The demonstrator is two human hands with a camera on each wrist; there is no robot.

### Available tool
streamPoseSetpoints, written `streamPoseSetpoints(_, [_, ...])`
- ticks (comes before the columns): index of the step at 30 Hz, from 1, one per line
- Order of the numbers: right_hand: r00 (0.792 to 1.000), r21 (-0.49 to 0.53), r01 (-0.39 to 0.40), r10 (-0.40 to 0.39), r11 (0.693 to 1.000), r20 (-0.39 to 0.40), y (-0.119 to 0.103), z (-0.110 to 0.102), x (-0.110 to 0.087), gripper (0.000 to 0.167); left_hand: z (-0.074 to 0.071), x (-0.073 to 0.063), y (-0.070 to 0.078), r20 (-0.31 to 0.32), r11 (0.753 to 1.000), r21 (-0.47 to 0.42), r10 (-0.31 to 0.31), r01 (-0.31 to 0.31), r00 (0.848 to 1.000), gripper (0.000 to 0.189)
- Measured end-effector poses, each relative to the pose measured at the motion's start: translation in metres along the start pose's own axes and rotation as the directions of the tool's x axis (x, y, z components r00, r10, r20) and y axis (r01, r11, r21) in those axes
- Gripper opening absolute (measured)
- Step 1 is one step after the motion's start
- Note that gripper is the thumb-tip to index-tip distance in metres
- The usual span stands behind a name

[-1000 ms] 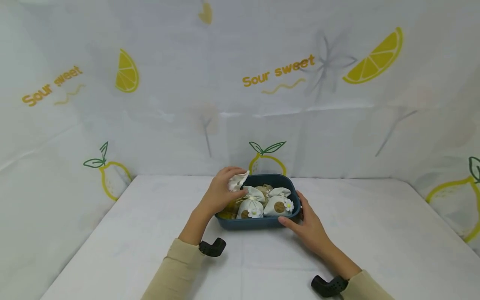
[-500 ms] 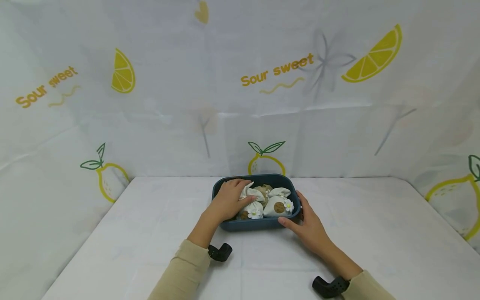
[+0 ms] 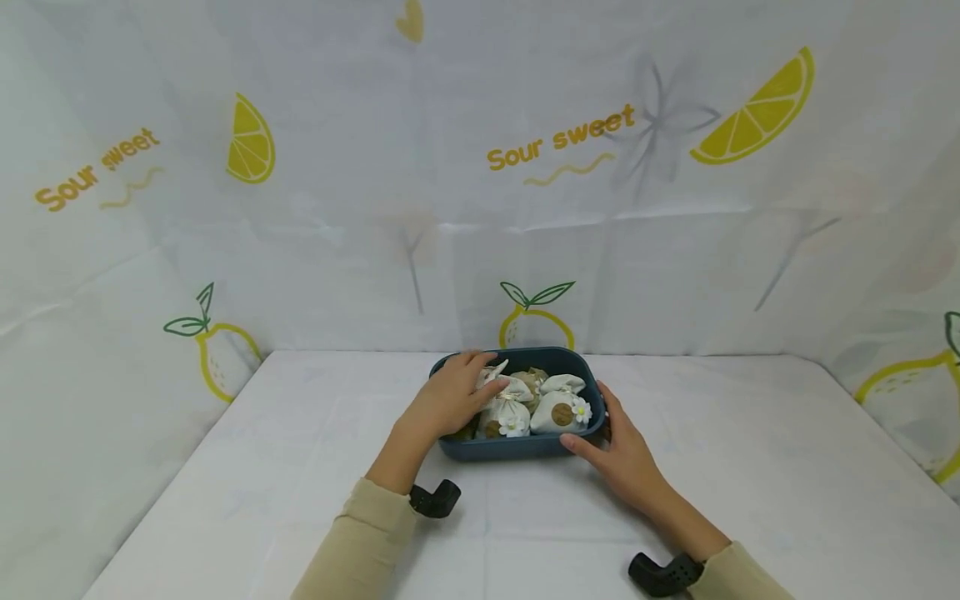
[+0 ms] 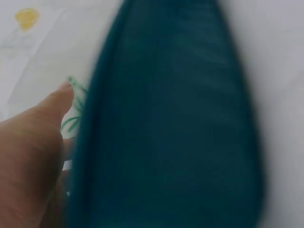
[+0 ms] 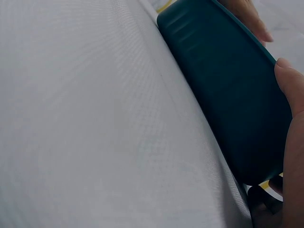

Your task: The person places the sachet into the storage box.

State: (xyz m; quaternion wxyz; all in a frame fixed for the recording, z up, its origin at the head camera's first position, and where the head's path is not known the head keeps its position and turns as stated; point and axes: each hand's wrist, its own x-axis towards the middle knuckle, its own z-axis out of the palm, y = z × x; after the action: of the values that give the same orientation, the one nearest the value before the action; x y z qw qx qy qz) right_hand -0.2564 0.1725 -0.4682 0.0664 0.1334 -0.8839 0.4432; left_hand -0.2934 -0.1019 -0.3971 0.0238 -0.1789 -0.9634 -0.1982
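Note:
A dark blue-green plastic storage box (image 3: 502,451) stands near the back of the table, holding several small drawstring pouches. Two cream pouches with brown round patches and white flowers are at the front: one at centre (image 3: 512,419), the other at right (image 3: 555,416). Behind them lies a tan pouch (image 3: 531,382). My left hand (image 3: 448,398) is over the box's left end, fingers loosely extended above another white pouch (image 3: 491,374), mostly hidden. At the right end my right hand (image 3: 626,458) holds the box, its thumb on the near rim and fingers round the side.
White cloth covers the table (image 3: 300,467). A white curtain (image 3: 337,250) printed with lemons hangs right behind the box. Black camera mounts (image 3: 437,500) sit on both wrists. The box wall (image 4: 171,114) fills much of the left wrist view.
A second ago my left hand held a white pouch up at the box's left end. It lowered the pouch into the box, and the fingers have since loosened and risen slightly. The right hand stays put.

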Motion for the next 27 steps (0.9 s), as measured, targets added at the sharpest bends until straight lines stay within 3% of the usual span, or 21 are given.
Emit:
streamPoseSetpoints(8, [1.000,-0.003,-0.006,0.006,1.000,0.005,-0.001,-0.001,-0.001,0.096,-0.036,-0.017,-0.015,-0.074,0.995,-0.088,-0.051,0.044,0.996,0.062])
streamPoseSetpoints(13, [1.000,-0.005,-0.007,0.007,1.000,0.009,-0.004,-0.003,-0.002,0.096,-0.050,-0.027,-0.021,-0.069,0.990,-0.110,-0.098,0.090,0.993,0.063])
streamPoseSetpoints(19, [1.000,-0.003,-0.016,0.016,1.000,0.017,-0.007,-0.003,-0.004,0.096,-0.054,-0.035,-0.024,-0.028,0.988,-0.091,-0.131,0.128,0.991,0.064])
streamPoseSetpoints(27, [1.000,0.004,-0.014,0.014,1.000,0.008,-0.004,-0.001,-0.004,0.096,-0.052,-0.037,-0.022,-0.051,0.992,-0.060,-0.113,0.110,0.992,0.062])
